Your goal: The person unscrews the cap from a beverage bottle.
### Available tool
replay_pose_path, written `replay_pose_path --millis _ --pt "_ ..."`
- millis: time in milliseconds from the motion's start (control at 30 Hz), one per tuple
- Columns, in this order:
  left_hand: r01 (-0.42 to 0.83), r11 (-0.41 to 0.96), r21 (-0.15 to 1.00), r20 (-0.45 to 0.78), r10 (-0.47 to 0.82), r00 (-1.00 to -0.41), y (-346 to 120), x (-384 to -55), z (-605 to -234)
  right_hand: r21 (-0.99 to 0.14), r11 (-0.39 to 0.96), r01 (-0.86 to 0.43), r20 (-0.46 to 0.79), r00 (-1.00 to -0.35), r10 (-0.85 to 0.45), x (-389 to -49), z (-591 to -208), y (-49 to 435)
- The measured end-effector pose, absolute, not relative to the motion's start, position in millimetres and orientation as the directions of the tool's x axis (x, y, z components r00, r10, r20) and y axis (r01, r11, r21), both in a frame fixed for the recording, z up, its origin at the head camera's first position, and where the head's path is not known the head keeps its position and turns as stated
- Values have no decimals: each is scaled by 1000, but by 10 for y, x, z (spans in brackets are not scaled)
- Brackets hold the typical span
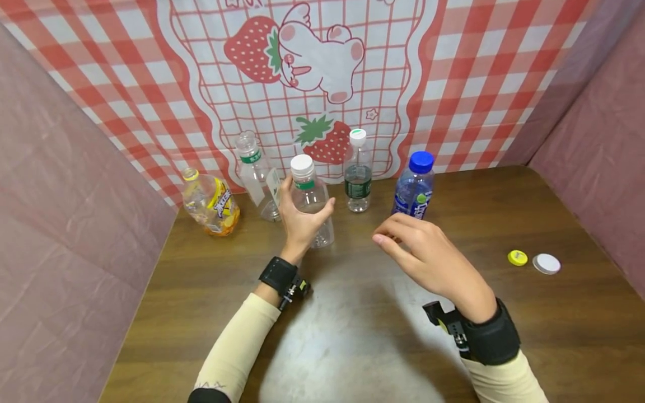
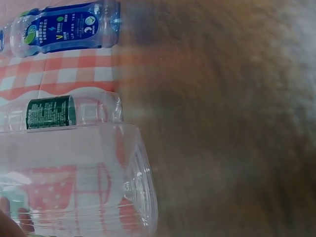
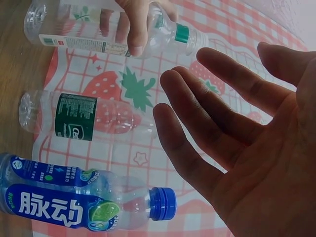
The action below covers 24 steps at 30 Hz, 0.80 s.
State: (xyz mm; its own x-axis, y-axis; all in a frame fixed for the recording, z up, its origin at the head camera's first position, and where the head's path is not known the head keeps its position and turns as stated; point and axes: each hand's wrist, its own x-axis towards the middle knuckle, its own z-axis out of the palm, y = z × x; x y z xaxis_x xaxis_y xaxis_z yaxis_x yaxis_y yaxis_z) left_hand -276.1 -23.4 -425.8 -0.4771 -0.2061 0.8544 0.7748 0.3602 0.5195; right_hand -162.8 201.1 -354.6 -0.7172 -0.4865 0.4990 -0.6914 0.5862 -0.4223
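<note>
White-capped bottle [image 1: 311, 198]: was gripped beside the white-labelled bottle [image 1: 255, 186] by the left hand [image 1: 300, 224] — thumb and fingers curled round it.
Caps off: two; yellow cap [image 1: 517, 258] and white cap [image 1: 546, 263] were laid at right.
Apparently remaining: three — green-labelled bottle [image 1: 358, 182] and blue-capped bottle [image 1: 415, 187] were also capped.
Right hand [image 1: 432, 254]: fingers were loosely spread; nothing was held.

The clear bottle [image 1: 308, 200] is transparent, with a white cap [image 1: 302, 164] on and a green band [image 1: 304, 185] at its neck. It is upright, the left hand [image 1: 301, 223] gripping its body. To its right the blue bottle [image 1: 413, 194], with blue cap on and a lime on its label, stands upright on the table [image 1: 353, 274]. The right hand [image 1: 428, 254] is near it, partly covering its base from the head view.
</note>
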Motion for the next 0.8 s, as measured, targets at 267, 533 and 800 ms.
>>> replay_pose_path --millis 267,533,800 --pt "776 357 520 851 -143 -505 -328 -2694 -4195 -414 587 -696 496 -713 -495 -1621 -3556 1977" --pt "786 385 483 843 37 -537 -479 -2483 -3972 -409 570 -713 517 -695 -500 -1624 -3523 1967" --pt "748 404 527 732 231 -641 -555 -2115 -3820 -443 573 -690 523 -718 -460 -1595 -3502 1947"
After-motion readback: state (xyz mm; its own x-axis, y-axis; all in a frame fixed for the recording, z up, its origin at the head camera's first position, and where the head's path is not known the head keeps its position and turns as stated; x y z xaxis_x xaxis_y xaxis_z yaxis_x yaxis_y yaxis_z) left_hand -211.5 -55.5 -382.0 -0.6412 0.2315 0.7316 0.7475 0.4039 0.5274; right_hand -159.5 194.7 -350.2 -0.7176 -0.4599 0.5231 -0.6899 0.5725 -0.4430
